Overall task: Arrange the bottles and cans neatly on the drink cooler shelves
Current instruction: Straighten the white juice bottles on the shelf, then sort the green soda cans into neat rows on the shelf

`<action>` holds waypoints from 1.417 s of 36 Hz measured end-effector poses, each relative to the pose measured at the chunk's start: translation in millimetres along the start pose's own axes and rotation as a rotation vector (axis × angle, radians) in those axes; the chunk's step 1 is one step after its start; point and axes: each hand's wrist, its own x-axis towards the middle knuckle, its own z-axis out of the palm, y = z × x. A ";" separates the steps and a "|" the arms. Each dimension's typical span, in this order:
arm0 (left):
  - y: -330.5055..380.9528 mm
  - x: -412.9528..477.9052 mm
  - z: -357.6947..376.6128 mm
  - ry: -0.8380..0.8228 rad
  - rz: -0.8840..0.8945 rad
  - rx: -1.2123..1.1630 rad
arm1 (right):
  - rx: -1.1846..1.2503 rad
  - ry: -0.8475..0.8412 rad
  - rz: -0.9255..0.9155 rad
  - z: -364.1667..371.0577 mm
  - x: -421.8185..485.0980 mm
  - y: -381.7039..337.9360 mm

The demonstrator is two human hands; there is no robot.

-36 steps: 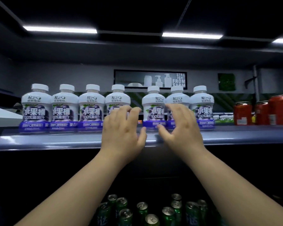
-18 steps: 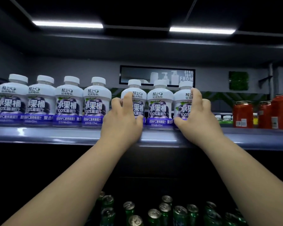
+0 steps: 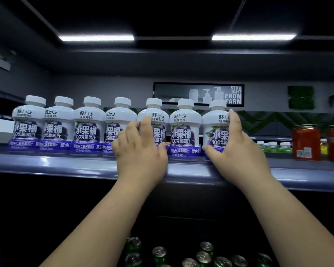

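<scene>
Seven white bottles [image 3: 184, 130] with white caps stand on a grey-blue shelf [image 3: 66, 164], each with a dark purple grape picture and a violet band at its base. To the right of the bottles stand red cans [image 3: 306, 142]. Below the shelf, green cans [image 3: 159, 254] show silver tops.

Two long ceiling lights [image 3: 96, 37] glowed in the upper part of the frame against a dark ceiling. A grey wall [image 3: 104, 89] ran across the middle. At centre right hung a black-framed sign [image 3: 199, 94] reading "STRAIGHT FROM FARM", with a green plant panel [image 3: 301, 97] further right.
</scene>
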 end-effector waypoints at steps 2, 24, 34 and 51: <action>0.5 -0.6 -0.6 -0.008 0.001 -0.007 | -0.001 -0.005 -0.020 -0.5 -0.4 1.3; -32.9 -40.5 -25.1 -0.252 0.303 -0.139 | 0.032 0.098 -0.159 12.9 -60.3 -23.4; -91.2 -114.1 -48.7 -0.279 0.501 -0.208 | 0.210 0.006 -0.325 51.2 -163.1 -51.8; -162.7 -242.0 -91.6 -0.897 0.087 0.110 | 0.162 -0.841 -0.102 94.7 -272.3 -35.4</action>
